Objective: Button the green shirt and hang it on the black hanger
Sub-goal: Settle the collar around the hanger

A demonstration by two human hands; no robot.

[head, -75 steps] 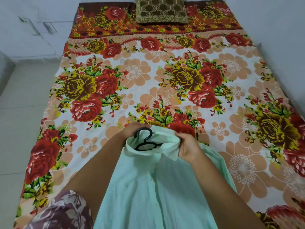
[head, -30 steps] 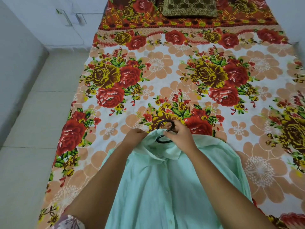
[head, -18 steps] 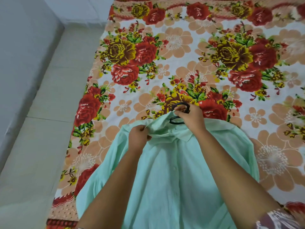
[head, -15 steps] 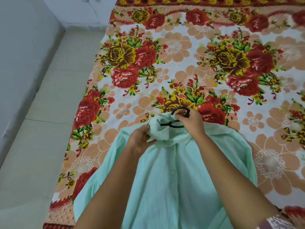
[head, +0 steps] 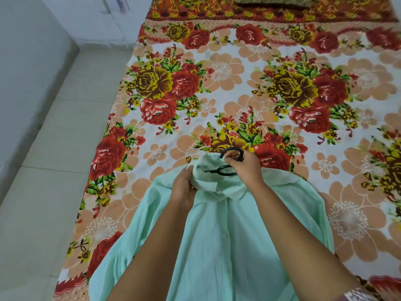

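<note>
The pale green shirt [head: 217, 246] lies front up on the bed, its placket buttoned down the middle. The black hanger [head: 227, 151] sits inside it; only its hook and neck stick out of the collar. My right hand [head: 243, 168] grips the hanger at the base of the hook. My left hand [head: 184, 187] pinches the left side of the collar, bunching the cloth. The hanger's arms are hidden under the fabric.
The bed carries a floral sheet [head: 249, 88] in red, yellow and peach. A brown patterned cushion [head: 271, 1] lies at the far end. A tiled floor [head: 54, 170] runs along the bed's left side, bounded by a pale wall.
My right hand shifted from the collar's right side onto the hanger's hook. My left hand came off the far collar edge and took hold of its left side. The shirt now lies spread wider.
</note>
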